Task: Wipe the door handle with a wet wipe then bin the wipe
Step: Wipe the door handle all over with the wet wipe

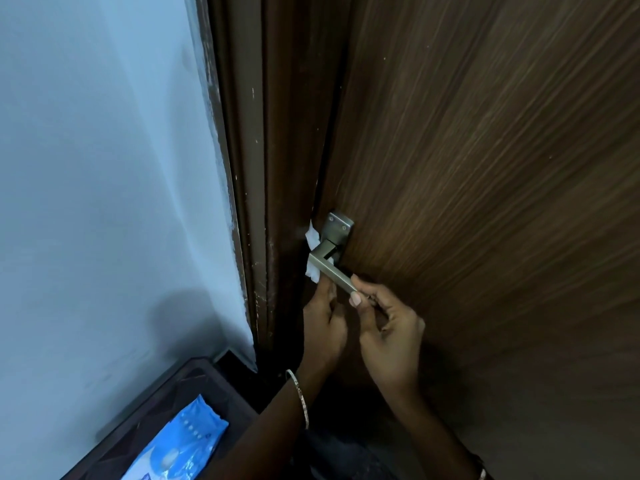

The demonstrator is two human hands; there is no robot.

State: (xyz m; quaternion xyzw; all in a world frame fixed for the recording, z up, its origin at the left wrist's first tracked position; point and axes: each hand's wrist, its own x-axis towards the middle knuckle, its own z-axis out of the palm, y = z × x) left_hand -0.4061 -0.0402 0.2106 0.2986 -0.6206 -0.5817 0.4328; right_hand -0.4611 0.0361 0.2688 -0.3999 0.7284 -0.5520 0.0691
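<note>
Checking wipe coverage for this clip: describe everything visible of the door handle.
The door handle is a squared lever of brushed grey metal on a backplate with two screws, near the edge of the dark wood-grain door. The lever slants down to the right. A white wet wipe passes behind its neck, showing above and below. The right hand pinches its free end; the left hand holds the wipe's lower end.

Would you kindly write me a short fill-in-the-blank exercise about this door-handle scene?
1. The ___ hand holds the white wipe at the door handle.
2. The right hand pinches the handle's free end between ___ and fingers.
3. The packet at lower left is mostly ___.
Missing words: left; thumb; blue.
</note>
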